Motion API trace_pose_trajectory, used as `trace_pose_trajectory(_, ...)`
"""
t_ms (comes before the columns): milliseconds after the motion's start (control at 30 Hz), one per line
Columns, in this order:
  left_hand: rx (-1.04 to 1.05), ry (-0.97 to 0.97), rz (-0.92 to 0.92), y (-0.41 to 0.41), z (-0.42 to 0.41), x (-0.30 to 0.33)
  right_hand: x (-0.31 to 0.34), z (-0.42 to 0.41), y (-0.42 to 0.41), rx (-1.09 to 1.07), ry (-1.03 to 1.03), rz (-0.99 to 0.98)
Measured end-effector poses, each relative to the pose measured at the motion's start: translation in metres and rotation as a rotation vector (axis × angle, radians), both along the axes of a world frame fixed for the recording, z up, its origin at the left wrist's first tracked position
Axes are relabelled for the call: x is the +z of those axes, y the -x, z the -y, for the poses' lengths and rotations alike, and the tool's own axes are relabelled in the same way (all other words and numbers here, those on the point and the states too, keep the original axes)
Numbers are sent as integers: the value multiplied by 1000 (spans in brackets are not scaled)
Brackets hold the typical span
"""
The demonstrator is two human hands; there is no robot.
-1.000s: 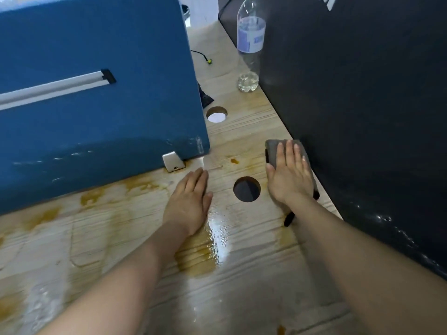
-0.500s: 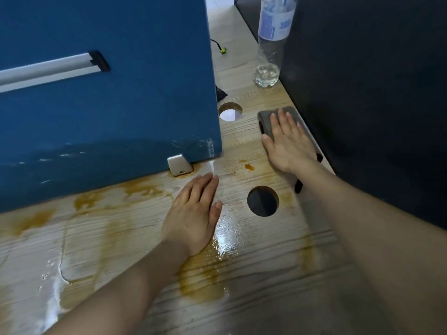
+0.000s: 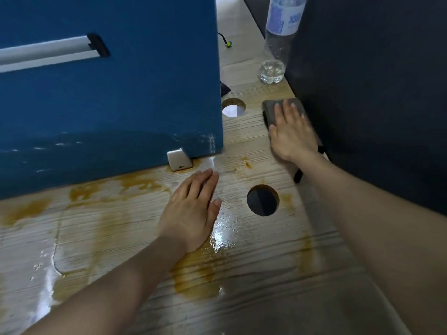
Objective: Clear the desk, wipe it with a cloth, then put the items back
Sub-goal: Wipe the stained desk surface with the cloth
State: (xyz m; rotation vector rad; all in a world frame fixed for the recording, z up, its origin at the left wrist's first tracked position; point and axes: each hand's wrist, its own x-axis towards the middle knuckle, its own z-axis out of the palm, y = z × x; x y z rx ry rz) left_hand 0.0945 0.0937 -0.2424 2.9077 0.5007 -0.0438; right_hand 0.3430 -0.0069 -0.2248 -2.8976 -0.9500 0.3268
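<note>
Standing at far left on the pale wood-grain desk [image 3: 254,274] is a blue fabric divider panel [image 3: 108,93], its silver metal foot [image 3: 179,160] sitting beside brown liquid stains [image 3: 196,279]. The left hand [image 3: 191,209] is lying flat on the wet surface near that foot, fingers straight and together, gripping nothing. Two round cable holes [image 3: 263,200] are opening through the desk between the hands. The right hand [image 3: 291,132] is pressing a folded grey cloth [image 3: 273,110] onto the desk with straight fingers, beside a dark panel [image 3: 375,93]. A clear plastic water bottle [image 3: 275,44] is standing farther back.
</note>
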Motion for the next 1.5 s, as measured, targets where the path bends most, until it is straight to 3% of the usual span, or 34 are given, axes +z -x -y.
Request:
trace_pose_trajectory(133,-2,-6,-11,-1,1,3,-6,5,65,400,-73,14)
trace_pose_trajectory(200,3,-3,-8,0,1,2,-4,6,50,476,-60,-6)
trace_pose_trajectory(333,5,-6,-14,0,0,1,-3,-1,-7,130,-9,-19)
trace_pose_trajectory(400,3,-9,-9,-1,0,1,-5,-7,-11,57,16,14)
trace_pose_trajectory(467,1,-9,-13,0,1,2,-3,-16,8,81,6,-2)
trace_pose_trajectory(667,-5,-23,-22,0,2,3,-2,-19,68,496,-84,-79)
trace_pose_trajectory(900,2,-7,10,0,0,2,-3,-46,33,284,-6,-27)
trace_pose_trajectory(1167,6,-15,10,0,2,5,-4,-3,69,452,-23,-26)
trace_pose_trajectory(1367,5,-15,15,0,1,5,0,-17,25,123,50,-44)
trace_pose_trajectory(1500,2,-14,3,0,1,3,-1,1,88,329,-24,-33)
